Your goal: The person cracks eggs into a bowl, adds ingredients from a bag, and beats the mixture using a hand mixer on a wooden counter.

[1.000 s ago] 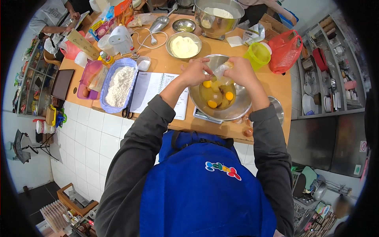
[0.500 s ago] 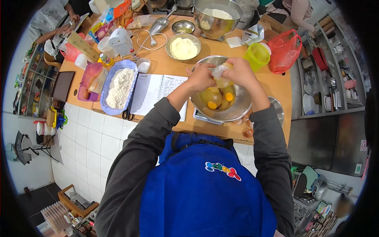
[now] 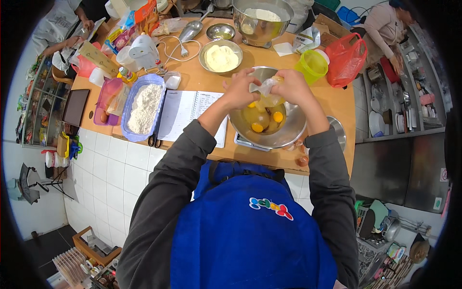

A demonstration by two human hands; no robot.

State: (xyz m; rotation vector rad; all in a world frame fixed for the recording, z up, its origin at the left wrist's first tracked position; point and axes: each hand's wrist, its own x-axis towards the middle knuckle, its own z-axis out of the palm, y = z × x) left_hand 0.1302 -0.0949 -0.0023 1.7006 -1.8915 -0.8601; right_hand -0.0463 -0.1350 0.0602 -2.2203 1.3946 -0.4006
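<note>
A steel mixing bowl (image 3: 294,126) in front of me contains egg white and visible egg yolks (image 3: 278,117). Over its far side, my right hand (image 3: 291,88) grips a crumpled translucent plastic bag (image 3: 265,92), which hangs above the egg. My left hand (image 3: 239,90) pinches the bag's left edge between thumb and fingers, as far as I can make out. Beneath the bowl, part of a kitchen scale (image 3: 252,144) shows. Broken eggshells (image 3: 301,160) lie by the bowl's right side, next to another steel bowl (image 3: 337,132) partly hidden by my sleeve.
Left of the bowl lie an open notebook (image 3: 178,115) and a blue-purple tub of flour (image 3: 144,108). Beyond stand a bowl of pale cream (image 3: 221,59), a hand mixer (image 3: 144,48) and a large steel bowl (image 3: 262,29). A green container (image 3: 312,65) and red bag (image 3: 345,60) stand right.
My left hand has shifted slightly left, and more of the plastic bag shows between my hands. Another yolk shows below the bag. A person at the far right has moved further into view.
</note>
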